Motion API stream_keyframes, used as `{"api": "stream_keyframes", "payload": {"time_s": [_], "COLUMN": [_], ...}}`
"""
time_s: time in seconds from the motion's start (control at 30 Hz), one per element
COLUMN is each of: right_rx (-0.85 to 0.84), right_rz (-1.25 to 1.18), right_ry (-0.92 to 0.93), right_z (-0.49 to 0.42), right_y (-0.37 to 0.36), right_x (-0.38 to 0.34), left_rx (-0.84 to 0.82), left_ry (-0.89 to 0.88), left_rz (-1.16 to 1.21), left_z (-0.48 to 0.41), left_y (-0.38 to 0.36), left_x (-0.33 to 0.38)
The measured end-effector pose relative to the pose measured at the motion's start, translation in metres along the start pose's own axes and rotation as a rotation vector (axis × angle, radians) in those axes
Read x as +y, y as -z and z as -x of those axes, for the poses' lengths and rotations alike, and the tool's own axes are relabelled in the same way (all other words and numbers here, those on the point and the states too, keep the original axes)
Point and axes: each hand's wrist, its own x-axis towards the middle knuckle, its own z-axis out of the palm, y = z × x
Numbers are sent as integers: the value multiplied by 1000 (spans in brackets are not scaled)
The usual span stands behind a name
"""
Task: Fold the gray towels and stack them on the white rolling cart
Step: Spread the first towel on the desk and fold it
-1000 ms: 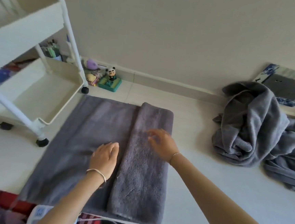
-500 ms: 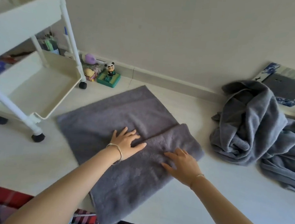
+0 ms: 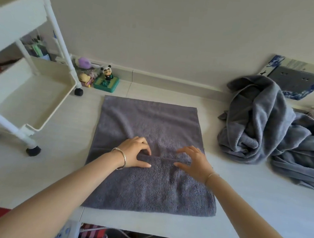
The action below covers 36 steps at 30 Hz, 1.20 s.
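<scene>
A partly folded gray towel [image 3: 152, 122] lies flat on the white table, its near part doubled over, with the fold's edge running across the middle. My left hand [image 3: 135, 153] and my right hand [image 3: 194, 163] rest side by side on that edge, fingers and thumbs pinching the raised fabric. A heap of unfolded gray towels [image 3: 269, 126] lies at the right. The white rolling cart [image 3: 47, 79] stands at the left, and its visible lower tray holds nothing.
Small toy figures, among them a panda on a green base [image 3: 106, 78], stand by the wall behind the cart's wheel. A blue-patterned frame [image 3: 296, 78] leans on the wall behind the heap. The table's front edge [image 3: 161, 231] runs below the towel.
The towel has been turned from an angled position to square with the table edge. Both hands moved from pressing flat on it to pinching the fold's edge at the middle.
</scene>
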Motion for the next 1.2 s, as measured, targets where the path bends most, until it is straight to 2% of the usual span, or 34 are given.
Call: {"api": "stream_keyframes", "payload": {"time_s": [0.1,0.2,0.3,0.37,0.4,0.47,0.53,0.6,0.63,0.7,0.8,1.03,1.2], "right_rx": [-74,-148,-359,-426,-385,-176,-6,-25,-67,-69,58,67,41], "right_rz": [-14,-1,-75,-78,-100,-182,-86,149,232,276,273,254,172], "right_ry": [-37,-61,-27,-4,2,27,-14,-87,-106,-107,-51,-27,-27], "right_z": [-10,-17,-25,-31,-37,-53,-69,-80,-81,-79,-71,-22,-11], "right_y": [-4,-5,20,49,64,78,73,51,37,12,-2,-10,-4], "right_x": [3,8,4,-5,-10,-15,-17,-12,-7,2,13,23,35], "left_rx": [-10,-113,-167,-174,-145,-13,78,-18,-87,-140,-41,-11,-2], "left_ry": [34,93,95,81,81,88,165,308,374,443,427,258,136], "left_rz": [9,142,301,370,384,350,141,-167,-229,-212,-225,-185,12], "left_z": [3,4,0,-5,-7,-14,-24,-30,-30,-27,-17,15,26], "left_y": [0,2,26,56,72,95,96,73,58,32,14,1,8], "left_x": [-1,1,9,14,15,13,5,-7,-13,-20,-23,-21,-34]}}
